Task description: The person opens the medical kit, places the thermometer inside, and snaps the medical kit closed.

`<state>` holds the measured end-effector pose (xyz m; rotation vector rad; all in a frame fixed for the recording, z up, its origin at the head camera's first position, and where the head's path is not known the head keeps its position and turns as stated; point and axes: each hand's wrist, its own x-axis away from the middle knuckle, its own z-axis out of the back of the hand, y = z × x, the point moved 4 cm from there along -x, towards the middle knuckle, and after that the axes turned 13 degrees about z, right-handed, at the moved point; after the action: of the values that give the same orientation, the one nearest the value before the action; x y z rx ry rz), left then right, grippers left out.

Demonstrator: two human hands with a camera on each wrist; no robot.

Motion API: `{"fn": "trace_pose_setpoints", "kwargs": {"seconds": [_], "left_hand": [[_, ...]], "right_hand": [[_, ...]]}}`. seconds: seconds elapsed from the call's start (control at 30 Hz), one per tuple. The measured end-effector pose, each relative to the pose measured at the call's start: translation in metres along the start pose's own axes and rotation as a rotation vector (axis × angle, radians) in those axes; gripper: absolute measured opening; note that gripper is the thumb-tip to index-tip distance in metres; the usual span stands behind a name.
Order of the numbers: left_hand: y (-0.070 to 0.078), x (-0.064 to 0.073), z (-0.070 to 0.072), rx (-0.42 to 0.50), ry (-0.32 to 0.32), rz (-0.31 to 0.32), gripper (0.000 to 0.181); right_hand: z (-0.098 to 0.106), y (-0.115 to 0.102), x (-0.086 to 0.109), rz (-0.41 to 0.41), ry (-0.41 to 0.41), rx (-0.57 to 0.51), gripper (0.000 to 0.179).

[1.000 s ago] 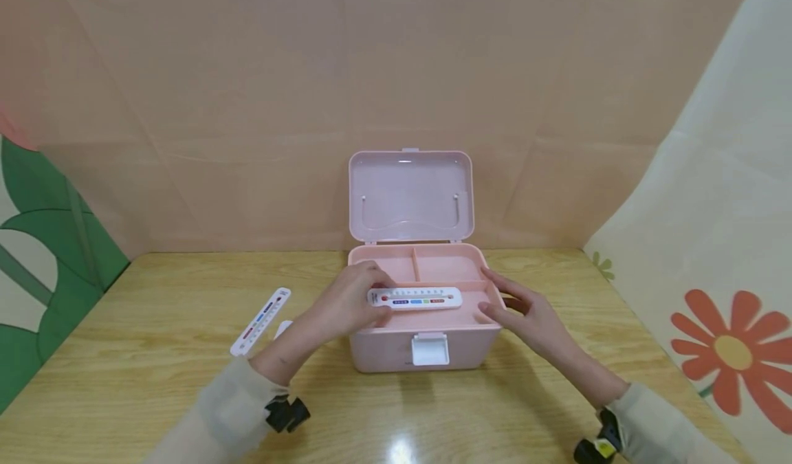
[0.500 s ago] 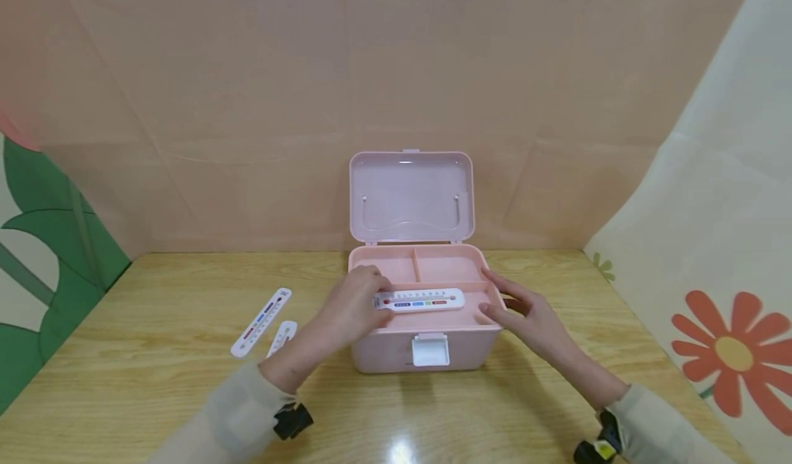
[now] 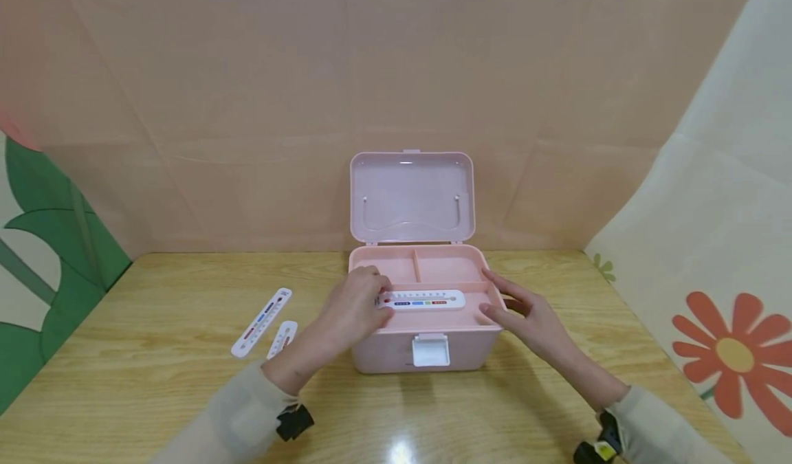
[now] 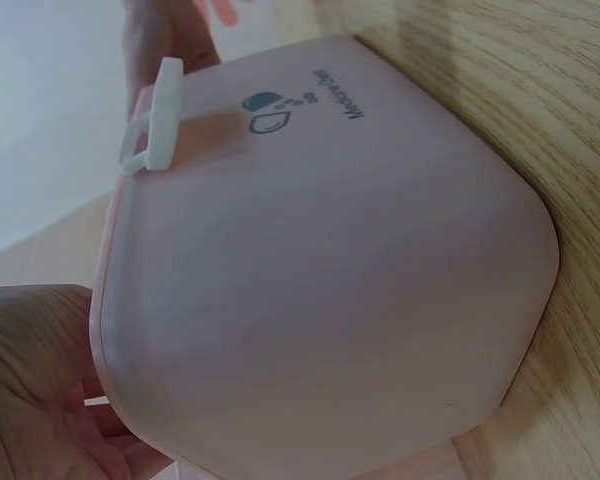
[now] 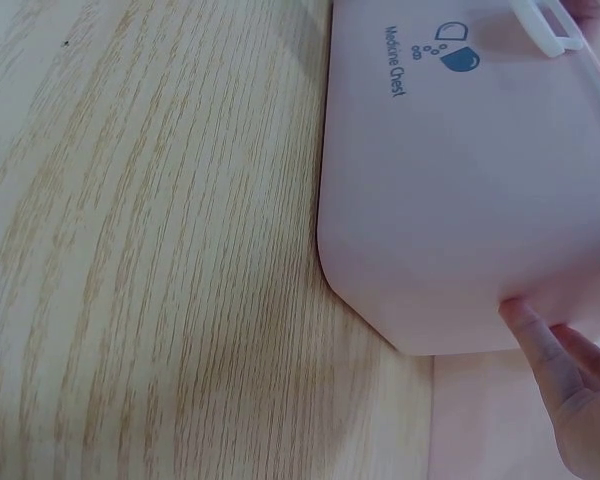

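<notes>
A pink plastic medicine box [image 3: 383, 350] stands on the table with its lid [image 3: 411, 196] raised. In its divided tray, a white thermometer [image 3: 427, 300] lies level in the front compartment. My left hand [image 3: 355, 302] pinches the thermometer's left end, which the thumb and fingers partly hide. My right hand [image 3: 529, 316] grips the box's right rim, thumb and forefinger at the top edge and other fingers against the outer side. The right wrist view shows fingers [image 5: 540, 350] touching that side wall. In the left wrist view, the left hand [image 4: 40, 370] is at the box's rim.
Two more white thermometers [image 3: 262, 322] lie on the table left of the box; my left forearm partly covers the shorter-looking one [image 3: 282, 338]. A white latch [image 3: 430, 350] hangs on the box front. Fabric backdrops [image 3: 247, 106] surround the wooden table [image 3: 185, 354].
The left hand and its thermometer have shifted slightly right and down within the front compartment. More of the second loose thermometer shows beside the forearm. The right hand has stayed put.
</notes>
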<state>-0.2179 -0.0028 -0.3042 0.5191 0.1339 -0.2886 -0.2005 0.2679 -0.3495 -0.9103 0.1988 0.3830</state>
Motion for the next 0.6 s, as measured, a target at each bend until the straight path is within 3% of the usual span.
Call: {"fn": "trace_pose_setpoints", "kwargs": {"seconds": [0.13,0.33,0.6], "left_hand": [[-0.002,0.002,0.003,0.034,0.001,-0.016,0.023],[-0.012,0.008,0.013,0.110,0.068,-0.047,0.014],[-0.028,0.013,0.029,0.228,0.089,0.053,0.011]], "right_hand": [[-0.001,0.000,0.000,0.009,0.001,-0.009,0.058],[-0.001,0.001,-0.001,0.013,-0.001,-0.021,0.058],[-0.001,0.000,-0.003,0.024,0.005,-0.011,0.057]]}}
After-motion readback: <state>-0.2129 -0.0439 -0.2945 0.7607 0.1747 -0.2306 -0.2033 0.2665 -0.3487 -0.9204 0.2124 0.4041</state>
